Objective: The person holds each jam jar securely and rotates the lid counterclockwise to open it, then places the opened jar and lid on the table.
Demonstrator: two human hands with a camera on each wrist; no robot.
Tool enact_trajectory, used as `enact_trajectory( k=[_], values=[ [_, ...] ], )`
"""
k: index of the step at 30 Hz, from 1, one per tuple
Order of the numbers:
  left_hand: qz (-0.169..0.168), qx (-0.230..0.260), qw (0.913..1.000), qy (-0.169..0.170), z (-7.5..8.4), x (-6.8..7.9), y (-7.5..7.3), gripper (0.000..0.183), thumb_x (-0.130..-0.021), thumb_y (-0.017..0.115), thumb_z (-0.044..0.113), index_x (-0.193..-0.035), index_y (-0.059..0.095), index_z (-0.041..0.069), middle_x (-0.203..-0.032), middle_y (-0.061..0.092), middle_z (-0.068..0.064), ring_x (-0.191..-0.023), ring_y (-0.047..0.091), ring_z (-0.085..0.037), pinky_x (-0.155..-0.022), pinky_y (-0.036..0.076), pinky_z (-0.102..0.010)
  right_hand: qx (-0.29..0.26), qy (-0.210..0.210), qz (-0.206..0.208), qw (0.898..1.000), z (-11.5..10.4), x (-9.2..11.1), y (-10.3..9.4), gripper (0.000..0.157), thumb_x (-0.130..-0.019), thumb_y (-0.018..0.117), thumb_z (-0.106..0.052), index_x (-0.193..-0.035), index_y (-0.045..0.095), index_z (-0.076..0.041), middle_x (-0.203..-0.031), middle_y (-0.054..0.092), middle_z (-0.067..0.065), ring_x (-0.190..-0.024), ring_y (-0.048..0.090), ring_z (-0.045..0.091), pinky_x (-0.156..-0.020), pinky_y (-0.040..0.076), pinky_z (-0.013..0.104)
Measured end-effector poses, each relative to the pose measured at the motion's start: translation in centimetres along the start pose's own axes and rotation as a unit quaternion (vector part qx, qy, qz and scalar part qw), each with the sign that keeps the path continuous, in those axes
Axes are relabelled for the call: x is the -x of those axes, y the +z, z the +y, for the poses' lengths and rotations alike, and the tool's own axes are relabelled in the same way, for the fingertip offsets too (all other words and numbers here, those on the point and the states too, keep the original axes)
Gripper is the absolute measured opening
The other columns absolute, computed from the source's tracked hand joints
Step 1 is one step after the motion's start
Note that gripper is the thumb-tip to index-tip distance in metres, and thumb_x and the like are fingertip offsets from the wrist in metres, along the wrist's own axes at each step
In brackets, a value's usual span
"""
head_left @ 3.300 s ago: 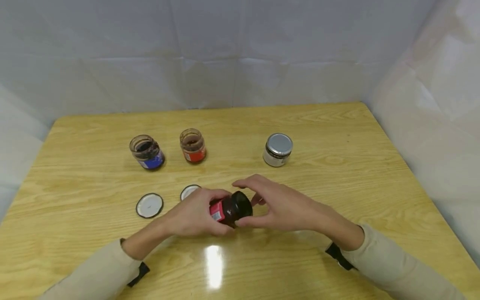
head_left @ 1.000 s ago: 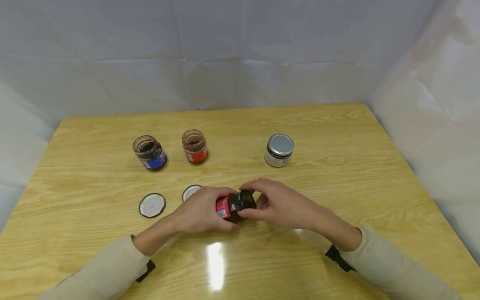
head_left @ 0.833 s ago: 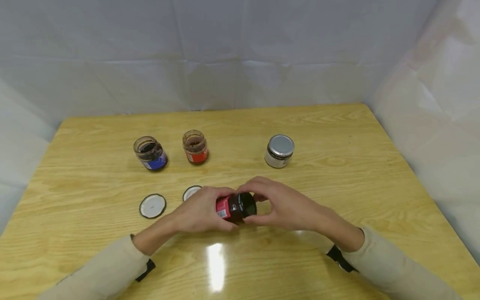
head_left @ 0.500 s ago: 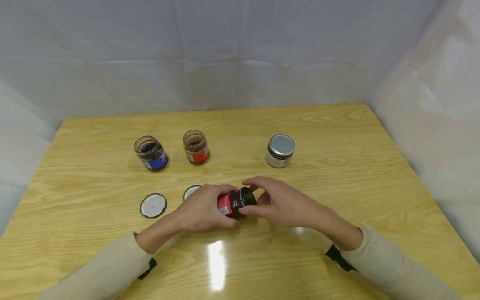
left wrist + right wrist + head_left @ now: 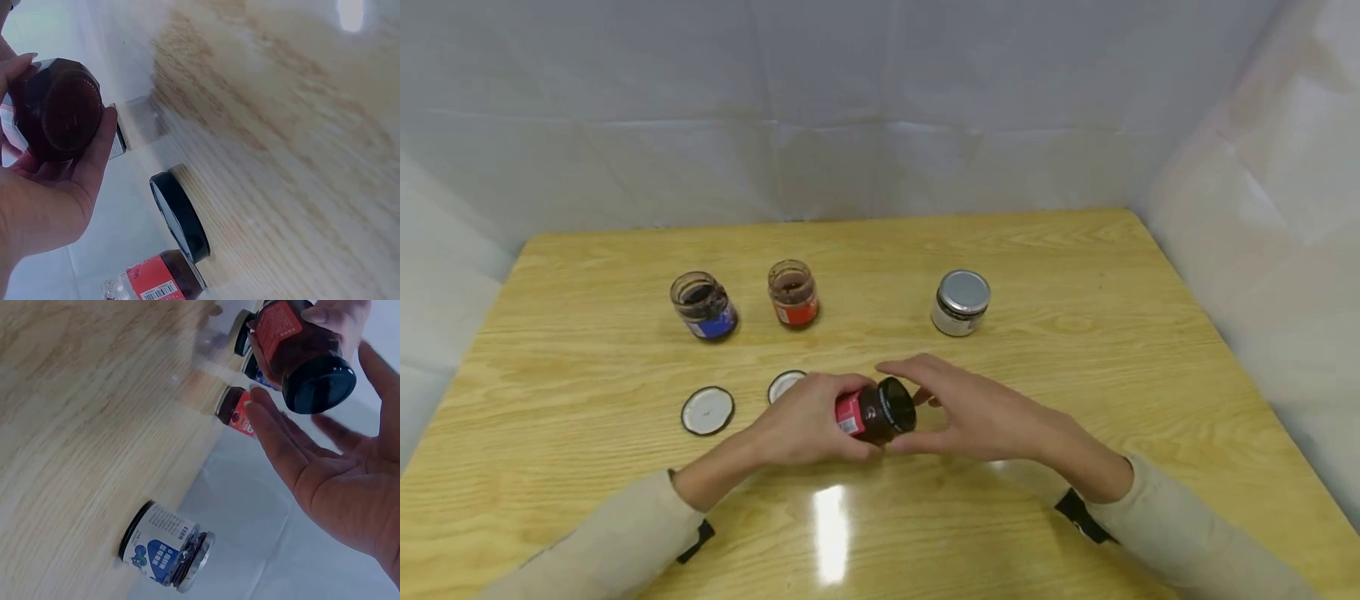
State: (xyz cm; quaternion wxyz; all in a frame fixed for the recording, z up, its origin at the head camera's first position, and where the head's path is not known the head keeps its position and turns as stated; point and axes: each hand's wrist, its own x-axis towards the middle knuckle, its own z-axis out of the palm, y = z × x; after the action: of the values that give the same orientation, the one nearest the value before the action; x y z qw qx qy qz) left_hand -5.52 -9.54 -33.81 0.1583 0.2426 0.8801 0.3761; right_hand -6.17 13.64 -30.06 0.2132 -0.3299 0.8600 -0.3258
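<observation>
My left hand grips a dark glass jar with a red label, tilted so its black lid faces right. Seen from the left wrist, the jar's base points at the camera, with thumb and fingers wrapped round its side. Beside the lid is my right hand, its fingers spread and thumb apart. In the right wrist view, a gap shows between that hand's fingers and the lid, which is still seated on the jar.
Two lids lie inside-up on the wooden table, one at left and another partly behind my left hand. Behind them stand uncovered jars with a blue label and a red label. A silver-lidded jar stands at back right.
The held jar has shifted slightly right since the oldest frame. My right fingers were closed round the lid a second ago, loosened, came back to it, and are now spread off it.
</observation>
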Motion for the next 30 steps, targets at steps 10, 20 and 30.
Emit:
enact_trajectory(
  k=[10,20,30],
  values=[
    [-0.006,-0.001,1.0,-0.007,0.18,0.12,0.04,0.057,-0.065,0.083,0.033,-0.117,0.064,0.019,-0.092,0.062,0.01,-0.077,0.056,-0.007,-0.065,0.049,-0.026,-0.009,0.015,0.001,1.0,-0.36,-0.29,0.29,0.054,-0.09,0.064,-0.043,-0.133,0.051,-0.014,-0.117,0.055,-0.006,-0.093,0.056,0.005,-0.078,0.051,0.026],
    [-0.002,0.003,1.0,-0.008,0.28,0.11,-0.05,0.055,-0.064,0.083,0.034,-0.114,0.064,0.022,-0.089,0.061,0.012,-0.075,0.057,-0.005,-0.064,0.049,-0.026,-0.02,0.009,-0.003,1.0,-0.2,-0.07,0.15,0.07,-0.086,0.066,-0.05,-0.141,0.043,-0.015,-0.132,0.049,-0.002,-0.101,0.056,0.007,-0.085,0.049,0.028],
    [-0.014,0.014,0.9998,0.004,0.31,0.27,0.11,0.058,-0.065,0.084,0.032,-0.118,0.064,0.019,-0.091,0.062,0.012,-0.077,0.057,-0.005,-0.066,0.049,-0.025,-0.014,-0.041,0.001,0.999,0.28,0.04,0.36,0.054,-0.085,0.074,-0.032,-0.132,0.051,-0.017,-0.126,0.051,-0.008,-0.108,0.051,0.005,-0.089,0.047,0.025]
  ],
)
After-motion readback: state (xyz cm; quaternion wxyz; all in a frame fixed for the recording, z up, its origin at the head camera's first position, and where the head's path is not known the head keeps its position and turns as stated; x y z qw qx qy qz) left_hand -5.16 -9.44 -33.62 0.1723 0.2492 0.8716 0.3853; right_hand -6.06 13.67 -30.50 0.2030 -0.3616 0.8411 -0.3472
